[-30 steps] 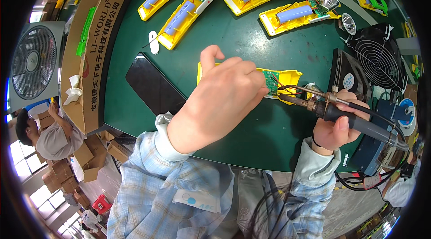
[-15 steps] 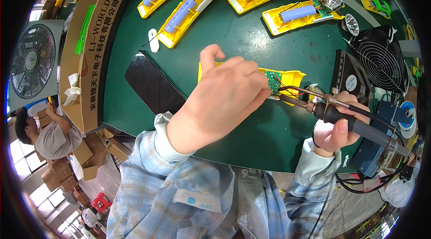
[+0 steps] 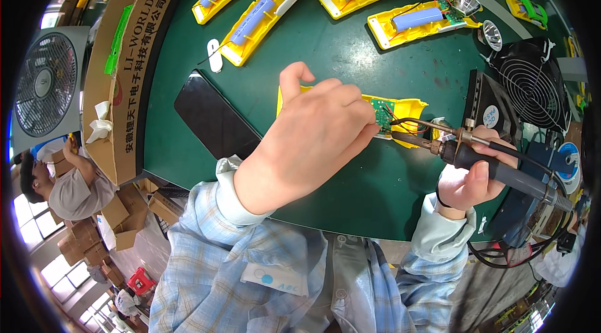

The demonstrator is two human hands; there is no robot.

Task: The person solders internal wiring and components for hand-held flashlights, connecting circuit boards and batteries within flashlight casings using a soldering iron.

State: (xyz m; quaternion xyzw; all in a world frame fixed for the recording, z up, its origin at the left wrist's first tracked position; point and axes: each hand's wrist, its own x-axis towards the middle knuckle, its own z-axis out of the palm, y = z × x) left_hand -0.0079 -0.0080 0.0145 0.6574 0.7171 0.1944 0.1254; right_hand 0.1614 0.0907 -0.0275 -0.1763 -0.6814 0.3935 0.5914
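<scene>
My right hand [image 3: 472, 183] is wrapped round the dark handle of a soldering iron [image 3: 513, 176]. A thin metal feed tube [image 3: 432, 125] runs along the iron, its end beside the iron's tip. Both point left at the green circuit board [image 3: 383, 112] in a yellow plastic housing [image 3: 410, 108]. My left hand [image 3: 313, 139] lies over the left and middle of this housing, fingers curled, thumb and forefinger pinched at the board's edge. What they pinch is hidden. Red and black wires lead from the board toward a small reflector [image 3: 442, 128], partly behind the iron.
Several yellow housings with blue cells [image 3: 418, 18] lie along the far side of the green table [image 3: 250, 98]. A black phone-like slab [image 3: 216, 117] lies left of my left hand. A cardboard box [image 3: 134, 64] borders the left; a black fan [image 3: 531, 86] stands at the right.
The soldering iron and my right hand have shifted very slightly right. My left hand keeps its pinch at the board. A person at the far left has moved a little.
</scene>
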